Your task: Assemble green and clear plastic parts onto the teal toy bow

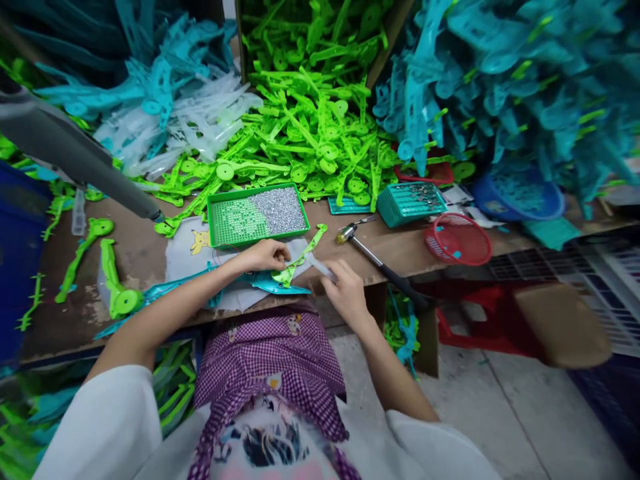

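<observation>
My left hand [266,256] is closed, its fingertips pinched together just above a lime-green plastic arm piece [296,264]; what it pinches is too small to make out. That green piece lies slantwise over a teal plastic part [280,285] at the table's near edge. In my right hand [346,291] is a pale translucent plastic piece [323,268], gripped between thumb and fingers, its far end close to the green piece. Behind my left hand stands a green tray [210,223] with small silvery parts in its right half. A white cloth [177,257] lies underneath.
Piles of lime-green pieces [310,140] and teal parts [500,87] crowd the back. A hammer [367,250], a teal basket [400,212], a red basket [457,240] and a blue bowl [520,200] are on the right. A grey tool arm [75,140] juts in from the left.
</observation>
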Tool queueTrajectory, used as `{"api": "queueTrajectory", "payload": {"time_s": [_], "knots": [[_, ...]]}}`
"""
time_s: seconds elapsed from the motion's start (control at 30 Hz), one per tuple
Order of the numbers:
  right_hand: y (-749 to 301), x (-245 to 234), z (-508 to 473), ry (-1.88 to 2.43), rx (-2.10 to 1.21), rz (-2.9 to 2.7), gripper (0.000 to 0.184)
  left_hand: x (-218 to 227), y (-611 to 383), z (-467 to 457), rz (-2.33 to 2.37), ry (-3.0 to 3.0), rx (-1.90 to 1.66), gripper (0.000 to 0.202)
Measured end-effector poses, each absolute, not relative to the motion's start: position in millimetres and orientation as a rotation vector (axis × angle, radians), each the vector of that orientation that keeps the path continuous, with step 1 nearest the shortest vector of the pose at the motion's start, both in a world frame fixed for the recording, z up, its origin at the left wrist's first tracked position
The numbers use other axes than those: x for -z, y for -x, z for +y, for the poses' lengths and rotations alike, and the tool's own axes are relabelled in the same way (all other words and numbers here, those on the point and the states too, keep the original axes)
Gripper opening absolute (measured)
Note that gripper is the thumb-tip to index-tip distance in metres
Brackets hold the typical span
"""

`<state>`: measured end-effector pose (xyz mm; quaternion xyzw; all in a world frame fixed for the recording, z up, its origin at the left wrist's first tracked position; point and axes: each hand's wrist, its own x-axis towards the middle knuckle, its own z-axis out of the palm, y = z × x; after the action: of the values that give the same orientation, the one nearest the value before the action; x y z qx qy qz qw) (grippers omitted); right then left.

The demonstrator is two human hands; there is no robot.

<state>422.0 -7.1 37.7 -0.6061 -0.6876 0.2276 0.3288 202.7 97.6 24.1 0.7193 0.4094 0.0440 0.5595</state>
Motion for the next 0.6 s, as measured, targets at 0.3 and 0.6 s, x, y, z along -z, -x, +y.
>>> {"api": "queueTrajectory", "payload": {"time_s": [0.3, 0.6], "knots": [[-416, -36, 45, 1.824, -1.107, -1.850, 0.027, -20, -204, 100, 0.936, -1.689, -0.116, 0.027], [-412, -32, 50, 1.896, -1.112, -1.882, 0.025, -23, -204, 99, 0.933, -1.762, -0.115, 0.029]]}}
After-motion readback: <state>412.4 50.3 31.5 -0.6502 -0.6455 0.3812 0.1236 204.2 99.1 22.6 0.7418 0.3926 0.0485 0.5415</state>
